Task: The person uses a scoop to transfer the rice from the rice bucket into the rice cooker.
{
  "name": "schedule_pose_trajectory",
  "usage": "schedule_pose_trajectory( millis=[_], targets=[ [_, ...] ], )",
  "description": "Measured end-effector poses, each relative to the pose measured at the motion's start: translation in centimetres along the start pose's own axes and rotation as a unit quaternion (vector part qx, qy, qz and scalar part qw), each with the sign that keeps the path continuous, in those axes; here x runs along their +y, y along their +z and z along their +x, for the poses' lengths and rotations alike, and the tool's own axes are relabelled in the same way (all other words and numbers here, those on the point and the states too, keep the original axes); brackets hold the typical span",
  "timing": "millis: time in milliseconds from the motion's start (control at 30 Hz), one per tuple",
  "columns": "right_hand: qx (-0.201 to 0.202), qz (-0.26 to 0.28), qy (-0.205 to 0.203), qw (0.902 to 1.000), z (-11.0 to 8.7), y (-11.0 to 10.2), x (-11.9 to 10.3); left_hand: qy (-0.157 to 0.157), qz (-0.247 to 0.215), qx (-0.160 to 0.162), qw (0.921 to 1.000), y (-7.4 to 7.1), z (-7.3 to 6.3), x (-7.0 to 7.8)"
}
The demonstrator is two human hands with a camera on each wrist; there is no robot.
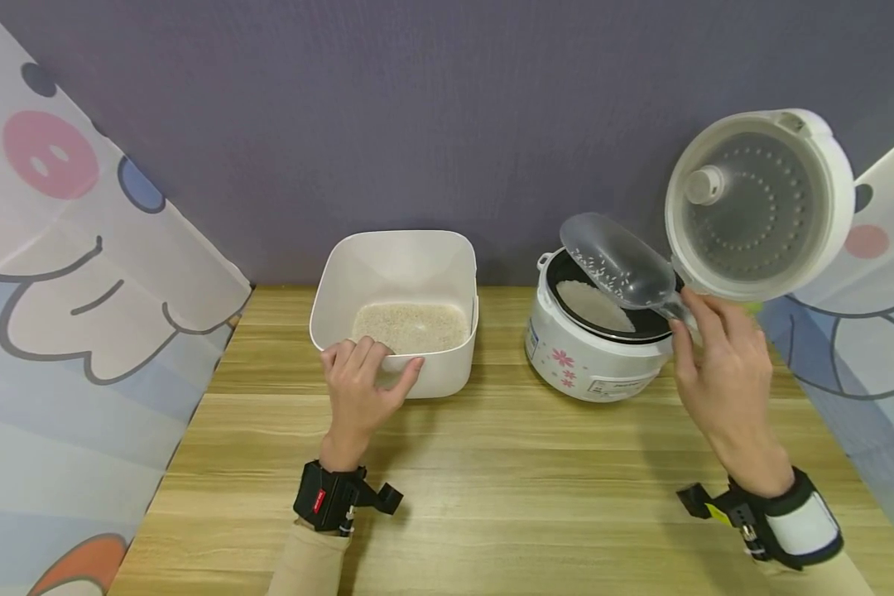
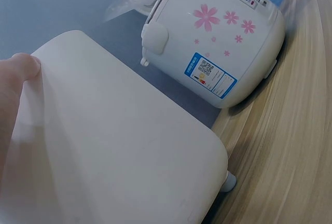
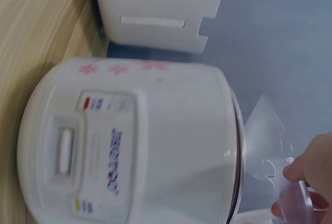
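My left hand (image 1: 359, 389) grips the front rim of a white rice bin (image 1: 447, 377), fingers over the edge and thumb outside. Rice (image 1: 411, 328) covers the bin's floor. To the right, my right hand (image 1: 726, 368) holds a clear plastic scoop (image 1: 618, 258) by its handle, tilted over the open rice cooker (image 1: 596, 372). A few grains cling inside the scoop. Within the cooker's dark inner pot lies a heap of white rice (image 1: 592, 305). In the right wrist view the scoop (image 3: 262, 143) shows beside the cooker's rim, fingers around its handle.
The cooker's raised lid (image 1: 760, 207) stands up behind my right hand. A grey wall (image 1: 417, 108) closes off the back of the wooden table (image 1: 514, 497). Cartoon-printed curtains (image 1: 67, 314) hang at both sides.
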State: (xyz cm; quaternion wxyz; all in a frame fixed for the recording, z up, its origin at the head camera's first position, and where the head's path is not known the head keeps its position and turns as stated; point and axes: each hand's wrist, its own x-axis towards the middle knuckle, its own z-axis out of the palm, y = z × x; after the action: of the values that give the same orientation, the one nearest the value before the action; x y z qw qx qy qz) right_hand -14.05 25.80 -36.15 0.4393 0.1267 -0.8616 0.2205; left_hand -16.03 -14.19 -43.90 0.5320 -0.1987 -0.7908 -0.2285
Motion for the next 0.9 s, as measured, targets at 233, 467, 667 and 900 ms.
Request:
schedule_pose_trajectory(
  millis=[233, 467, 667, 900],
  targets=[
    [-0.030, 0.048, -0.021, 0.9982, 0.8, 0.4, -1.9, 0.000, 0.002, 0.001, 1.0000, -0.1, 0.0, 0.0],
    [-0.073, 0.073, -0.064, 0.9926, 1.9, 1.3, -3.6, 0.003, 0.000, 0.003, 1.0000, -0.1, 0.0, 0.0],
    [-0.117, 0.073, -0.106, 0.9848, 2.7, 2.2, -5.0, 0.018, 0.001, 0.003, 0.9998, 0.0, 0.1, -0.3],
    [-0.156, 0.054, -0.117, 0.9794, 3.3, 3.8, -6.4, 0.048, 0.022, -0.030, 0.9982, -0.4, 0.1, -0.9]
  ],
)
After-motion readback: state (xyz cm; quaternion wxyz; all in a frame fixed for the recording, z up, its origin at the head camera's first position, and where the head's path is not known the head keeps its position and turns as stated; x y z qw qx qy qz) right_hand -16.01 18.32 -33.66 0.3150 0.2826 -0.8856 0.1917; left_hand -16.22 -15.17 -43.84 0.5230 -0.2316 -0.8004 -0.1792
